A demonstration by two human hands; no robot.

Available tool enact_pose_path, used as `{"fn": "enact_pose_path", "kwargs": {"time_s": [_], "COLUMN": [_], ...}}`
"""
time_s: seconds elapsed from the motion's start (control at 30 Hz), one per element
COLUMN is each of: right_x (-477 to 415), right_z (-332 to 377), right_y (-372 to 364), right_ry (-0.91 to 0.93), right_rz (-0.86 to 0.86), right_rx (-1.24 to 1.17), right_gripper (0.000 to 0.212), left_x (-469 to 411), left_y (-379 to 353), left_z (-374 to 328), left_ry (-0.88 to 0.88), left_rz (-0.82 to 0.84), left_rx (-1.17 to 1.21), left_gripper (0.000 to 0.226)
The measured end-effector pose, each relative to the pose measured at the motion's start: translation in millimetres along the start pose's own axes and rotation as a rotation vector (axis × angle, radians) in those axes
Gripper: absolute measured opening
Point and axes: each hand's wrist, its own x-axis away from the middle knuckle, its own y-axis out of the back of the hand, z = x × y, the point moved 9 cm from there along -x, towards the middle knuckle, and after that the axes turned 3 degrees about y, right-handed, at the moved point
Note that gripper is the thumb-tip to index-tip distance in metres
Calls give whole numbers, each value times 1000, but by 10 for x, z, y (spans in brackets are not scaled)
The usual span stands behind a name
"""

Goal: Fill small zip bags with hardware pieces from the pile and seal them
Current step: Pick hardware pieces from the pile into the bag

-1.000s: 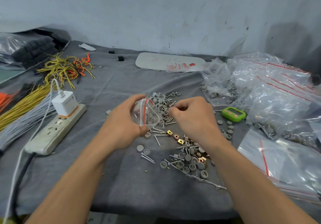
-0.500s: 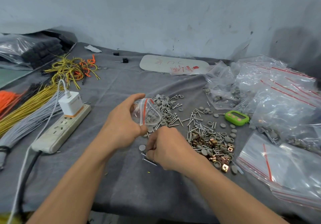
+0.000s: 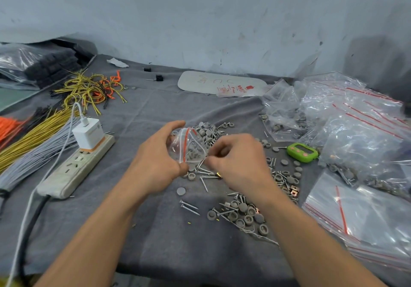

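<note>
My left hand point(image 3: 155, 164) holds a small clear zip bag point(image 3: 189, 146) with a red seal strip, its mouth facing right; several grey caps lie inside. My right hand point(image 3: 238, 162) sits right beside the bag's mouth with fingers curled, pinching something small that I cannot make out. The hardware pile point(image 3: 244, 211) of grey caps, screws and brass clips spreads over the grey cloth below and behind both hands.
A power strip point(image 3: 75, 166) with a white charger lies to the left, beside bundles of yellow and grey wires point(image 3: 33, 139). A green timer point(image 3: 302, 152) and heaps of zip bags point(image 3: 355, 126) fill the right. Flat empty bags point(image 3: 367, 220) lie near the front right.
My right hand rose from the cloth near the loose screws and moved up and right to the bag's mouth. The left hand kept holding the bag in place.
</note>
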Motion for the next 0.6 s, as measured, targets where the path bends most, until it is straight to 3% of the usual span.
{"fn": "enact_pose_path", "kwargs": {"time_s": [0.1,0.27,0.47,0.53,0.6], "right_x": [-60,-49,-63,-84,-30], "right_z": [80,324,-26,-97,-77], "right_y": [244,-100,271,131,-217], "right_ry": [16,107,-20,-41,-3], "right_rz": [-181,44,-240,-90,166], "right_rx": [-149,-246,-215,-79,59], "right_gripper": [13,13,11,11,15], "left_x": [12,18,-15,-7,9], "left_y": [-49,-128,83,161,213], "left_z": [-33,-75,1,14,14], "left_ry": [-35,-67,-25,-1,16], "left_rz": [21,39,-102,-170,-221], "left_rx": [-21,-33,120,204,273], "left_gripper": [93,94,79,79,79]}}
